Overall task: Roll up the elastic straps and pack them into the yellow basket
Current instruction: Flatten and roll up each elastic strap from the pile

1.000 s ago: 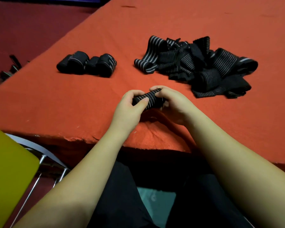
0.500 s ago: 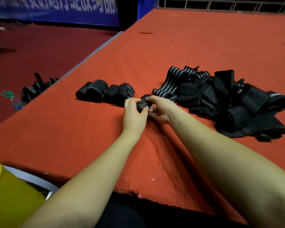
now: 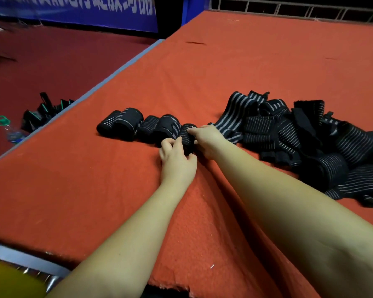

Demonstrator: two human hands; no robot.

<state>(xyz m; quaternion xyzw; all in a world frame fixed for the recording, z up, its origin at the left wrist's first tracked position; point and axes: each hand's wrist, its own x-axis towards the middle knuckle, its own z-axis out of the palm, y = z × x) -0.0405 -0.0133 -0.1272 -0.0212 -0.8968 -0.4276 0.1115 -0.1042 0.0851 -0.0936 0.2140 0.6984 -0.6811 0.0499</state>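
Black, grey-striped elastic makes up the rolled strap [image 3: 186,136] caught between both hands on the orange cloth [image 3: 95,190]. The left hand [image 3: 177,160] curls its fingers and thumb round the near end of the roll; the right hand [image 3: 207,140] pinches its far side, one fingertip lying across the top. Much of the roll is hidden behind the fingers, so whether its loose end is tucked in cannot be made out, nor whether it rests fully on the cloth.

Just left of it, touching or nearly so, lies a row of finished rolls [image 3: 138,127], side by side; their edges merge in the dim light and the exact count is uncertain. To the right of the hands sprawls a heap of unrolled straps [image 3: 299,138], overlapping so much that single straps are hard to separate; its right edge is cut off by the frame.

Only a blurred sliver of the yellow basket [image 3: 11,280] shows at the bottom left corner, below the table's metal edge [image 3: 19,254], well apart from the straps. On the dark red floor [image 3: 41,67] beyond the table's left side sit some black and green objects [image 3: 45,110], too dim to identify, and a plastic bottle [image 3: 9,130].
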